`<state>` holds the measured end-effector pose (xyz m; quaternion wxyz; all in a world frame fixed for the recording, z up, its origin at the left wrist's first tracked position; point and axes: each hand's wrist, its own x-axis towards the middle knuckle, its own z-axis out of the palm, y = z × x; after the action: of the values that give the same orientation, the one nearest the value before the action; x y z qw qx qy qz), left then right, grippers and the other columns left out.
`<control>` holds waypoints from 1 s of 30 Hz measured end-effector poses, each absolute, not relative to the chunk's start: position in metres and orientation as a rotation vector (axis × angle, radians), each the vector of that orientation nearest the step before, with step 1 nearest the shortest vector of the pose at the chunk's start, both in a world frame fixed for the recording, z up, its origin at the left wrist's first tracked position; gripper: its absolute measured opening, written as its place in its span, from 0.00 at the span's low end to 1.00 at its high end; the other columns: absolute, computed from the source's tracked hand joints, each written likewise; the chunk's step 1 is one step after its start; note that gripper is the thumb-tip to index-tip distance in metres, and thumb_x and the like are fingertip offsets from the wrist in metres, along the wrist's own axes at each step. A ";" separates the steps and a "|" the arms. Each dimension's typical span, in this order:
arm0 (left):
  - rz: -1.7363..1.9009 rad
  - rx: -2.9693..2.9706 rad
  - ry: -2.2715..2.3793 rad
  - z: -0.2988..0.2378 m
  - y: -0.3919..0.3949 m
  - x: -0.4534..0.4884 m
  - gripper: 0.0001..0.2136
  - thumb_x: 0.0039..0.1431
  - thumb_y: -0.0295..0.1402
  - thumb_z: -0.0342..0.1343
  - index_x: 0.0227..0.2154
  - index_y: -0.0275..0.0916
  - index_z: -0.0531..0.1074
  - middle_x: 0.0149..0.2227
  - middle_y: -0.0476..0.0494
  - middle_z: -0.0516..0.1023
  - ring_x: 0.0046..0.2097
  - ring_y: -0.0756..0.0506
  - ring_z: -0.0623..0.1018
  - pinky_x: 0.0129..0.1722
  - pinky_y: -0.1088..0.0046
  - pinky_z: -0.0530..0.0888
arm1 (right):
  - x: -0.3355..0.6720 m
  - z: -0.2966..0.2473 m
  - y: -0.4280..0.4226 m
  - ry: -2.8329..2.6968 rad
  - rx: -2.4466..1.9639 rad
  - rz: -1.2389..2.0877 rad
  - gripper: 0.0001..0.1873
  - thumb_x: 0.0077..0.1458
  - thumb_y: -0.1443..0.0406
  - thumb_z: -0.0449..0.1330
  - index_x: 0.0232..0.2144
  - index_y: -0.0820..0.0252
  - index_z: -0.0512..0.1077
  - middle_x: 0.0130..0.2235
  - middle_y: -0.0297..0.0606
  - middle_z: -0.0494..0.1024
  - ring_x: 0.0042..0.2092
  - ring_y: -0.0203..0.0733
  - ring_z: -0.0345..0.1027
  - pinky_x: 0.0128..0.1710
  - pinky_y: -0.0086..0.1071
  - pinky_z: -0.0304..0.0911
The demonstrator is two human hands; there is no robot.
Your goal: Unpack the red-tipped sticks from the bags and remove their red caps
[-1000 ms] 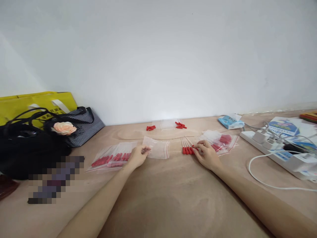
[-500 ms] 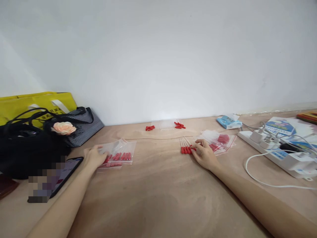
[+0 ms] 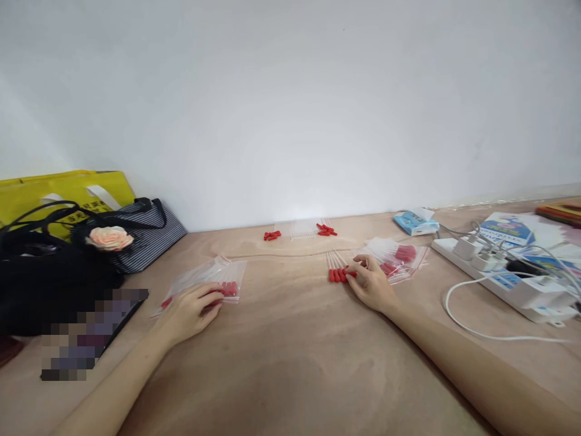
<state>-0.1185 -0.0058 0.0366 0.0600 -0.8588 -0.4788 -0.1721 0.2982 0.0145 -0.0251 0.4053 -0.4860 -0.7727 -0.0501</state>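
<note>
My left hand (image 3: pixel 193 312) lies against the near side of overlapping clear zip bags (image 3: pixel 204 271), its fingers bent and closed over their edge. Several red pieces (image 3: pixel 230 288) show through the plastic beyond the fingertips; the hand covers others. On the right, my right hand (image 3: pixel 371 284) pinches the red end of a thin white stick at the right of a fanned row of red-tipped sticks (image 3: pixel 337 275). The row lies on the table, red ends toward me. Just beyond that hand are more zip bags (image 3: pixel 406 257) with red-tipped sticks inside.
Two small red piles (image 3: pixel 272 235) (image 3: pixel 327 230) flank a clear bag (image 3: pixel 303 228) by the wall. Rightward are a blue tissue pack (image 3: pixel 415 222), a power strip (image 3: pixel 499 284) with cables, and papers (image 3: pixel 508 230). A phone (image 3: pixel 120 327), black bag (image 3: pixel 45 290), striped bag (image 3: pixel 157 236) and yellow bag (image 3: pixel 109 184) stand left.
My left hand has moved right and nearer across the bags, its fingers now bent over their near side. My right hand stays at the stick row. The view shifts slightly.
</note>
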 end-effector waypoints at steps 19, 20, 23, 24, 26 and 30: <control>-0.971 -2.883 -1.245 0.007 0.011 0.029 0.10 0.57 0.31 0.45 0.27 0.39 0.71 0.32 0.45 0.75 0.36 0.48 0.74 0.39 0.70 0.71 | 0.259 -0.009 -0.003 -2.184 -1.009 -0.047 0.08 0.49 0.68 0.53 0.32 0.57 0.71 0.33 0.38 0.69 0.36 0.39 0.61 0.37 0.34 0.58; -0.980 -2.894 -1.227 0.006 0.013 0.034 0.09 0.57 0.31 0.46 0.27 0.39 0.71 0.32 0.45 0.76 0.37 0.48 0.74 0.39 0.70 0.70 | 0.254 -0.007 -0.002 -2.209 -1.005 -0.049 0.08 0.49 0.67 0.54 0.33 0.56 0.71 0.33 0.38 0.70 0.36 0.40 0.61 0.37 0.35 0.58; -1.007 -2.917 -1.180 0.004 0.012 0.039 0.08 0.56 0.31 0.47 0.28 0.39 0.71 0.33 0.45 0.75 0.37 0.48 0.74 0.40 0.70 0.70 | 0.237 -0.002 0.004 -2.266 -1.000 -0.065 0.09 0.49 0.64 0.56 0.35 0.56 0.71 0.34 0.38 0.70 0.38 0.41 0.60 0.37 0.35 0.55; -1.020 -2.919 -1.174 0.004 0.011 0.038 0.08 0.56 0.31 0.48 0.29 0.38 0.71 0.33 0.45 0.75 0.37 0.48 0.74 0.40 0.71 0.70 | 0.232 -0.002 0.007 -2.285 -0.996 -0.073 0.08 0.49 0.64 0.56 0.34 0.55 0.72 0.34 0.37 0.70 0.38 0.41 0.60 0.37 0.35 0.54; -1.042 -2.915 -1.189 0.004 0.007 0.033 0.06 0.55 0.31 0.49 0.30 0.38 0.72 0.34 0.45 0.75 0.38 0.48 0.74 0.40 0.71 0.70 | 0.225 -0.002 0.011 -2.308 -0.982 -0.089 0.06 0.50 0.65 0.56 0.30 0.55 0.73 0.32 0.36 0.71 0.38 0.40 0.59 0.36 0.35 0.52; -1.077 -2.913 -1.270 0.005 0.002 0.018 0.06 0.55 0.31 0.50 0.30 0.38 0.72 0.34 0.45 0.75 0.36 0.49 0.74 0.39 0.72 0.70 | 0.221 -0.007 0.014 -2.285 -0.957 -0.103 0.05 0.50 0.66 0.56 0.26 0.57 0.72 0.30 0.35 0.71 0.36 0.38 0.58 0.35 0.34 0.48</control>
<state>0.0180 0.0015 0.0049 -0.1065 -0.8632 -0.3764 -0.3192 0.2207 0.0137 -0.0069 0.3252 -0.3649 -0.8715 -0.0392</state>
